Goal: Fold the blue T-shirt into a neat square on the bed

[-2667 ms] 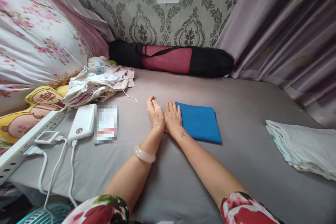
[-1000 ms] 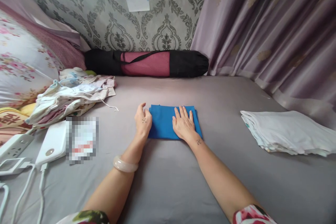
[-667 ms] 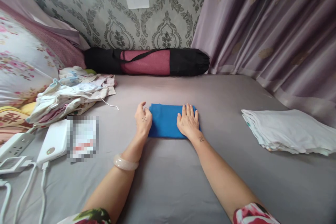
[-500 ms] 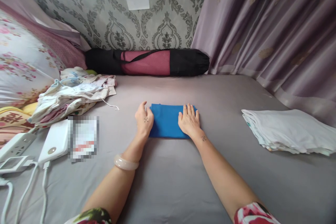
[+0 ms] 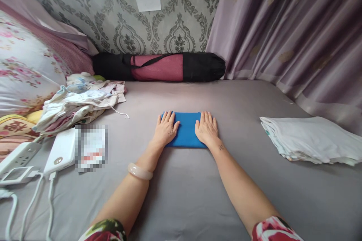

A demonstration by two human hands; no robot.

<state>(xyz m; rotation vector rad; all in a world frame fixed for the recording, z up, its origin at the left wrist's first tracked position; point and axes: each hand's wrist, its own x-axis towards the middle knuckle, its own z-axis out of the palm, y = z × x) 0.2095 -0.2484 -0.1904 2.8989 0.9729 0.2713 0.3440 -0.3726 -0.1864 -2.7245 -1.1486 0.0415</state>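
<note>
A folded blue cloth lies on the grey bed sheet in the middle of the view. My left hand rests flat on its left end, fingers stretched out. My right hand lies flat on its right end, fingers together and straight. Both palms press down on the cloth; only a strip of blue shows between them. A pale bangle sits on my left wrist.
A stack of folded white cloths lies at the right. A heap of unfolded clothes sits at the left, with a power bank, cables and a power strip nearby. A black-and-pink rolled mat bag lies along the wall.
My left hand has turned from standing on edge beside the cloth to lying flat on its left end. The right hand slid slightly right. The blue cloth looks narrower than before.
</note>
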